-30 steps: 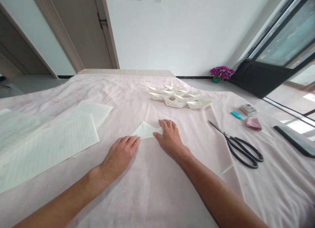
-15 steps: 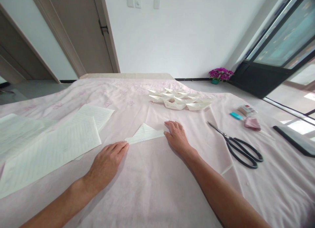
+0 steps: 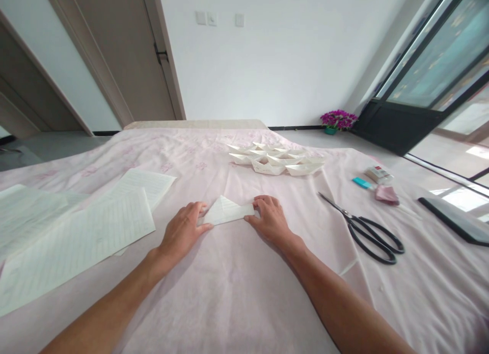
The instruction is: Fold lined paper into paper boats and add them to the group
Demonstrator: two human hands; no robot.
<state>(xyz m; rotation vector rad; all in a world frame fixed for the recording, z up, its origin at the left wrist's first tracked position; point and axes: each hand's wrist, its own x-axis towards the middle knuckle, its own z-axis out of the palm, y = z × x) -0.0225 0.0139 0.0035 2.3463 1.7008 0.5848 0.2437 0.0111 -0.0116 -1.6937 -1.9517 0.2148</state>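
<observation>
At frame centre, the left hand (image 3: 184, 225) and right hand (image 3: 269, 219) seemingly pinch the folded paper (image 3: 226, 212) between thumbs and fingers; ideally, keep its lower edge straight.

Folded white paper (image 3: 224, 212) on pale pink cloth (image 3: 229, 293), lined white sheets (image 3: 91, 232) left, white paper boats (image 3: 268, 166) behind, black metal scissors (image 3: 346, 213) right

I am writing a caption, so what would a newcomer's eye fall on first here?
Probably the white paper boats, clustered right of centre on the pink cloth. Nearer, the left hand and right hand hold a folded paper by its ends. Black scissors on the right and purple flowers near the far wall also stand out.
</observation>
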